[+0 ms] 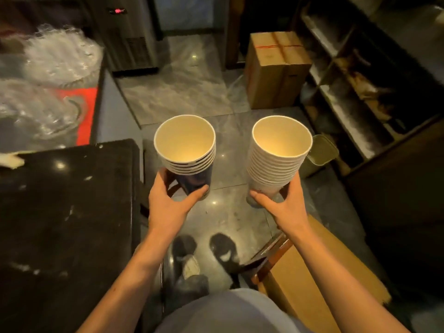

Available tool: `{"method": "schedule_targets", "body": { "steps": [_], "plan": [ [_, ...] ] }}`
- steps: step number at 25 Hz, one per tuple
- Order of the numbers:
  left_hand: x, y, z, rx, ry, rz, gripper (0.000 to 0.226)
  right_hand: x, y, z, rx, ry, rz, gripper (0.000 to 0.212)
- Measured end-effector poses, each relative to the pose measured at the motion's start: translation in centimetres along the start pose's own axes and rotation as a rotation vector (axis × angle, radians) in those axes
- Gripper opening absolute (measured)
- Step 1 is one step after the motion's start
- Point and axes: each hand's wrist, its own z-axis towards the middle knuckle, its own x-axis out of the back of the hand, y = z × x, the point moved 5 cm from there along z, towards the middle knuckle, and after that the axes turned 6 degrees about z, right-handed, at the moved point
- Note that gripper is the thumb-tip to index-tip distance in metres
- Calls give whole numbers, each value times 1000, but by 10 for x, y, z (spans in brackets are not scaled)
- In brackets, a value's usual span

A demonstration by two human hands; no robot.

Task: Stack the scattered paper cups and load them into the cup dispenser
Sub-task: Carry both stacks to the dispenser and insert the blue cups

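Cardboard box (276,68) ahead — left hand (168,203) grips short cup stack (186,150), right hand (286,205) grips taller stack (278,152).

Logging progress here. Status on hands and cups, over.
Left hand grips short cup stack. Right hand grips taller stack. Both mouths up, apart. No dispenser in view.
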Motion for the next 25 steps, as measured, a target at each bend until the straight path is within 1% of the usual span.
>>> {"method": "schedule_targets", "body": {
  "steps": [2, 6, 12, 16, 18, 22, 25],
  "plan": [
    [5, 2, 31, -32, -58, 8, 75, -9, -4, 14, 1, 75, -27, 85],
    [2, 12, 92, -88, -133, -9, 80, -18, -10, 49, 23, 152, -85, 86],
    [-52, 24, 162, -97, -231, -24, 83, 2, 0, 113, -7, 241, -61, 87],
    [-123, 34, 226, -89, -309, -34, 80, 33, 24, 189, -16, 293, -46, 87],
    [-165, 49, 268, -137, -324, -48, 79, 58, 31, 241, 19, 306, -64, 87],
    [-256, 105, 352, -205, -355, -58, 70, 122, 29, 335, -4, 348, -5, 86],
    [-319, 143, 405, -260, -382, -70, 71, 168, 30, 396, -1, 391, -18, 86]
  ]
}}
